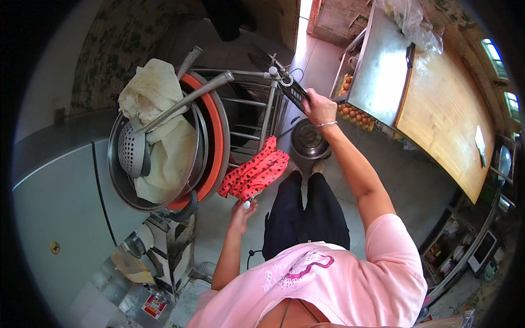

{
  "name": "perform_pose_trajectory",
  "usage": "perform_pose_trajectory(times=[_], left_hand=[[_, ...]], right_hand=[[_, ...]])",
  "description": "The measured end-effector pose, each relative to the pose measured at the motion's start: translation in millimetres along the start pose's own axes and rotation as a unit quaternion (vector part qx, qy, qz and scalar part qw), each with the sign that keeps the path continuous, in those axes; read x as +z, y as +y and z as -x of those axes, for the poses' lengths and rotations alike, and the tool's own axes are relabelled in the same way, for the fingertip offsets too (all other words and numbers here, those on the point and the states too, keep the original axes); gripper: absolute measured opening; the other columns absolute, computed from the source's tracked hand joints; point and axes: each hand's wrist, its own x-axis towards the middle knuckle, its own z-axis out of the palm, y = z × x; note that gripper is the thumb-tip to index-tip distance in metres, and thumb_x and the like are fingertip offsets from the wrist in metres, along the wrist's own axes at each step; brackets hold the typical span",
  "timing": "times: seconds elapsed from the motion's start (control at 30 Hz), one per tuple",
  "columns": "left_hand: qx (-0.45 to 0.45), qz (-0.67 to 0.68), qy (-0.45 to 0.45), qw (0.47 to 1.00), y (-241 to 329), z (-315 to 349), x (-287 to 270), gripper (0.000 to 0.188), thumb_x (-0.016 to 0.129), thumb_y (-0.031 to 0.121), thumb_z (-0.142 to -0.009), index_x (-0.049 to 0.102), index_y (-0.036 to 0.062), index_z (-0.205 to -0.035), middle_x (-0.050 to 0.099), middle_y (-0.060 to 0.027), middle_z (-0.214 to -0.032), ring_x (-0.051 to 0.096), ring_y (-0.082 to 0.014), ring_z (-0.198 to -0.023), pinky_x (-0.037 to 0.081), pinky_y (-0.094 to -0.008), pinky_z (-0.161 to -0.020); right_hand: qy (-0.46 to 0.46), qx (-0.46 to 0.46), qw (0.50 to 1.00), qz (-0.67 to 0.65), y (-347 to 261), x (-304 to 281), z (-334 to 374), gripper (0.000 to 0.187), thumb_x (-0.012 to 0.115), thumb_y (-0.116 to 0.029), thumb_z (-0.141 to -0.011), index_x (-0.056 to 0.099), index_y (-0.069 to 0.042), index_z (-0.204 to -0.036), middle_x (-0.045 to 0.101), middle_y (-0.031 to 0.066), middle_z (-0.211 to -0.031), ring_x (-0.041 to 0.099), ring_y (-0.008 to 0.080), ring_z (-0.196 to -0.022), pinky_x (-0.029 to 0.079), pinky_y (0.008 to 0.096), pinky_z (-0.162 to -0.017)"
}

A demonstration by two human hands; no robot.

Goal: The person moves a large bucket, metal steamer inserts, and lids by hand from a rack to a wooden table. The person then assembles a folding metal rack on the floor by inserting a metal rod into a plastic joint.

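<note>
Red spotted cloth [254, 175] hangs from the left hand's [241, 210] closed grip and may slip, while the right hand [319, 109] squeezes black tongs [292, 90] shut.

Tiled floor [377, 164], steel counter [383, 65], wooden tabletop [448, 120], bright doorway [305, 11], grey cabinet [54, 202].

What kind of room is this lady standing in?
Probably a working kitchen, maybe a small eatery's. Stacked metal basins hold a big strainer ladle, trays of eggs sit under a steel table, and a pot stands on the floor.
</note>
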Motion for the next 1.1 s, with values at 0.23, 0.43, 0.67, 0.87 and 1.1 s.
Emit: perform_pose_trajectory(times=[0.23,0.43,0.67,0.87,1.1], left_hand=[[-0.022,0.035,-0.012,0.999,-6.3,-3.5,7.2,0.036,0.045,0.033,-0.088,0.05,0.0054,-0.111,0.06,-0.0097,-0.099,0.058,-0.0189,-0.09,0.045,-0.0319,-0.083],[-0.028,0.089,-0.008,0.996,-22.3,-6.7,31.0,0.043,0.041,0.039,-0.089,0.05,0.0041,-0.111,0.059,-0.0093,-0.1,0.057,-0.0189,-0.092,0.044,-0.0312,-0.084],[-0.006,-0.058,-0.026,0.998,-38.0,10.4,69.3,0.034,0.047,0.034,-0.089,0.053,0.0059,-0.106,0.06,-0.0059,-0.094,0.057,-0.013,-0.084,0.045,-0.0258,-0.076],[0.133,-0.132,-0.24,0.953,-7.2,18.6,131.6,0.026,0.044,0.026,-0.092,0.053,0.0046,-0.105,0.059,-0.0045,-0.093,0.056,-0.012,-0.085,0.044,-0.025,-0.076],[0.239,-0.037,-0.189,0.952,138.2,14.1,236.1,0.032,0.047,0.023,-0.091,0.043,0.0032,-0.116,0.053,-0.0092,-0.103,0.054,-0.0159,-0.09,0.051,-0.0291,-0.071]], right_hand=[[-0.001,-0.007,1.0,0.01,-18.4,-111.2,-15.3,0.015,0.055,-0.025,-0.079,0.05,-0.013,-0.086,0.056,0.0113,-0.058,0.058,0.0311,-0.054,0.043,0.041,-0.048],[-0.079,-0.076,0.993,0.032,-42.0,-147.5,-42.9,0.015,0.056,-0.024,-0.08,0.049,-0.012,-0.086,0.055,0.0113,-0.058,0.057,0.0314,-0.055,0.043,0.042,-0.048],[-0.106,-0.155,0.977,0.102,-71.6,-156.9,-103.8,0.021,0.052,-0.032,-0.083,0.051,-0.011,-0.086,0.057,0.0124,-0.061,0.058,0.032,-0.059,0.045,0.0436,-0.051],[-0.125,-0.133,0.975,0.124,-71.0,-160.8,-100.7,0.019,0.055,-0.028,-0.079,0.052,-0.011,-0.085,0.06,0.0116,-0.068,0.061,0.0292,-0.066,0.047,0.0414,-0.054],[-0.104,0.009,0.994,0.039,-20.4,-153.2,-35.3,0.025,0.056,-0.032,-0.08,0.05,-0.009,-0.08,0.058,0.0142,-0.067,0.058,0.0352,-0.066,0.044,0.0456,-0.055]])
